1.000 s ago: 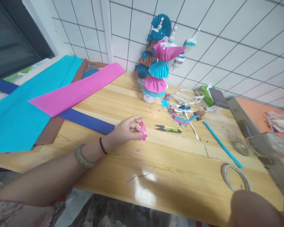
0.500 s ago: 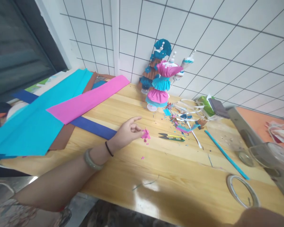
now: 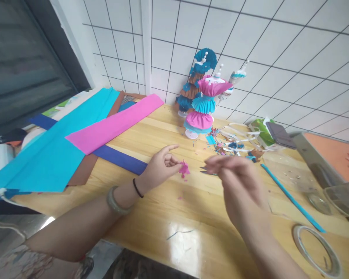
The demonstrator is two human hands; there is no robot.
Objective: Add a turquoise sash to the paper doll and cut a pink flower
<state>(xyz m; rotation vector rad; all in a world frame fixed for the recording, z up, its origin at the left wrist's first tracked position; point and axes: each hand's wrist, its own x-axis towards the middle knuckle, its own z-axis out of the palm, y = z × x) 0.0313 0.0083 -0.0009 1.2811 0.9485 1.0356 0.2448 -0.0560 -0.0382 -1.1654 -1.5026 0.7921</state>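
My left hand [image 3: 164, 166] is closed in a pinch on a small pink paper piece [image 3: 184, 168] with ragged, petal-like edges, held low over the wooden table. Its index finger points outward. To the right, my right hand [image 3: 241, 186] hangs over the table with its thumb and fingers drawn together. What those fingers hold, if anything, is hidden. Beneath them lie thread snips [image 3: 204, 170], mostly covered by the hand, with only the blade tips showing. Pink scraps [image 3: 180, 198] lie close to the left hand.
Turquoise paper [image 3: 55, 143], pink paper [image 3: 116, 123] and a blue strip [image 3: 123, 159] overlap at left. Tiered paper-dressed figures [image 3: 203, 100] stand by the tiled wall. Clippings, a phone [image 3: 280, 135], a turquoise strip [image 3: 292, 197] and a tape roll [image 3: 317, 252] lie at right.
My right hand has come up from the lower right edge to over the snips. My left hand keeps hold of the pink paper piece. The view has shifted slightly.
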